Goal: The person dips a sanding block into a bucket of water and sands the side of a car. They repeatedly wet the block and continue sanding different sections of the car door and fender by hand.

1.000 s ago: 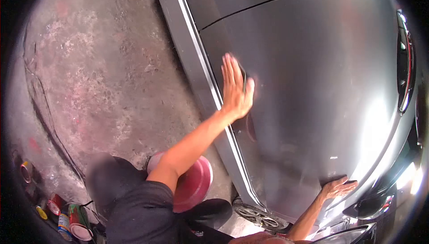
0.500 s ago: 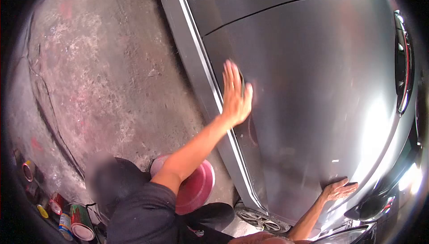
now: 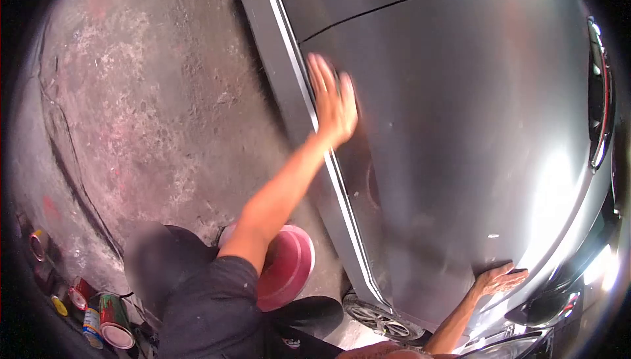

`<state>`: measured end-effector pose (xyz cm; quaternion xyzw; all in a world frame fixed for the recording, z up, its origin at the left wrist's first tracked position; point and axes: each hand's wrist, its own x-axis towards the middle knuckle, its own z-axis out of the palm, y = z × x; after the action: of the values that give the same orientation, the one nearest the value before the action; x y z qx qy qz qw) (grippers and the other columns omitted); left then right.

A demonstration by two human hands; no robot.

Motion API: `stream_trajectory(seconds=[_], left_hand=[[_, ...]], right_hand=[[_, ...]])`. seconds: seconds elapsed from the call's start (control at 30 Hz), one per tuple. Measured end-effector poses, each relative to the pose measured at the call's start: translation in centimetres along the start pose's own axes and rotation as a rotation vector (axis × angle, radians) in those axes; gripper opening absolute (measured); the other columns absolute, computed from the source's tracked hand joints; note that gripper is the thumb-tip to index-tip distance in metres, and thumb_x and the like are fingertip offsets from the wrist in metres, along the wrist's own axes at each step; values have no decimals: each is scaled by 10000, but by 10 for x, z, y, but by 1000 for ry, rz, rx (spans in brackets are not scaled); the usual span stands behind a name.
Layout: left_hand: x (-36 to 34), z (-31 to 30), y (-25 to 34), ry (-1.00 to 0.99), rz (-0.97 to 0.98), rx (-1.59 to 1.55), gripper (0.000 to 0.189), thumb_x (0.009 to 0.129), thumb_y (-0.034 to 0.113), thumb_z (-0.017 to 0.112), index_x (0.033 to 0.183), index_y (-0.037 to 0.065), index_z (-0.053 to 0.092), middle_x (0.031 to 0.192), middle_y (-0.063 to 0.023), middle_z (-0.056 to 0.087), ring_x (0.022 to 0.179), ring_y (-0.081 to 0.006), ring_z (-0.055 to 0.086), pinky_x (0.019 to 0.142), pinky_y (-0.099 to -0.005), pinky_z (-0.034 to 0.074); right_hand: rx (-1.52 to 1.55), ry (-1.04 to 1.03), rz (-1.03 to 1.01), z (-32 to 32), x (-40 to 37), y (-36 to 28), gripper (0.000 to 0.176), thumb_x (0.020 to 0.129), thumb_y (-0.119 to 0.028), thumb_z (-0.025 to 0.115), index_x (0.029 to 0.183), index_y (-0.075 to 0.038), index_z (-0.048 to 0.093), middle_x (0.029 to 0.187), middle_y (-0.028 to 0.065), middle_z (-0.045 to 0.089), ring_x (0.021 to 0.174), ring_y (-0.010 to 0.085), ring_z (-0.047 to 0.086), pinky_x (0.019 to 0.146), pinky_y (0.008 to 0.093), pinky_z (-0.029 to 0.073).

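My left hand (image 3: 335,106) lies flat along the lower part of a dark grey car door (image 3: 447,122), fingers stretched upward and thumb apart. A narrow dark edge shows between thumb and fingers; I cannot tell whether it is a thin pad or a shadow. Close beside the wrist runs the sill (image 3: 342,211) with its bright strip. Farther right, my right hand (image 3: 501,281) rests on the same panel, its fingers spread and pointing right.
A red tub (image 3: 303,260) stands on the stained concrete floor (image 3: 151,116) under my left arm. Several paint tins (image 3: 118,336) sit at the lower left. The car's wheel (image 3: 381,316), side mirror (image 3: 545,310) and door handle (image 3: 599,96) frame the panel.
My left hand has slid up and slightly left along the door, toward the panel gap. My right hand stays in the same spot.
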<state>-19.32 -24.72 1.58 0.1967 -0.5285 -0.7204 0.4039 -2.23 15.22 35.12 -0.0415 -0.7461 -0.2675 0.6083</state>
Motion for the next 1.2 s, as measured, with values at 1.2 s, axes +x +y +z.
stream_trajectory(seconds=[1.2], left_hand=[[-275,63,-13,-80,-51,-112,764,1006,400,255,1447,-140,-59,1516,-357,-95,1429,-482,-44,1168,-528,2]], right_hand=[[72,10,-19,-11,-1,-27,798,966,-553,304,1373,134,323,1379,365,348,1285,476,354,1087,545,269]])
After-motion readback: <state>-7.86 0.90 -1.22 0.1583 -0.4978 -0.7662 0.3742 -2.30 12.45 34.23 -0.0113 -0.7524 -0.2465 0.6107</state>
